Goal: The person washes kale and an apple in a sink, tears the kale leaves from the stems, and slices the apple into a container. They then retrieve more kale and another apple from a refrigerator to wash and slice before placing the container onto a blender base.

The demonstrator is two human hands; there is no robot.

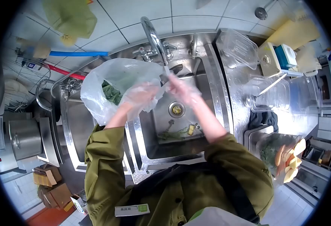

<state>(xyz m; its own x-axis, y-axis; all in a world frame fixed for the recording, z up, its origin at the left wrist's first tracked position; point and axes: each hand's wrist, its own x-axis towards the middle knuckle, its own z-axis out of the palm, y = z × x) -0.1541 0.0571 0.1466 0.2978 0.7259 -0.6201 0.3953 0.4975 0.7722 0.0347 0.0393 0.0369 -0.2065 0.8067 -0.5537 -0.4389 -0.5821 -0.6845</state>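
Note:
My left hand (144, 93), in a thin clear plastic glove, is over the left rim of the sink against a translucent plastic bag (116, 75). Its fingers are blurred, so their grip cannot be made out. Dark green leaves (112, 93) show inside the bag. My right hand (182, 90), also gloved, is over the sink basin (154, 124) close below the tap (154, 35). Its fingers look curled around something small and dark that blur hides. Near the basin's drain (176, 109) lie a leafy scrap (175, 133) and a yellowish piece (191, 129).
A second basin (80, 116) adjoins on the left. Clear plastic containers (240, 49) and a ladle (250, 100) are on the right counter. A container of greens (272, 150) with pale slices (294, 160) stands at the lower right. Cardboard boxes (58, 196) are on the lower left floor.

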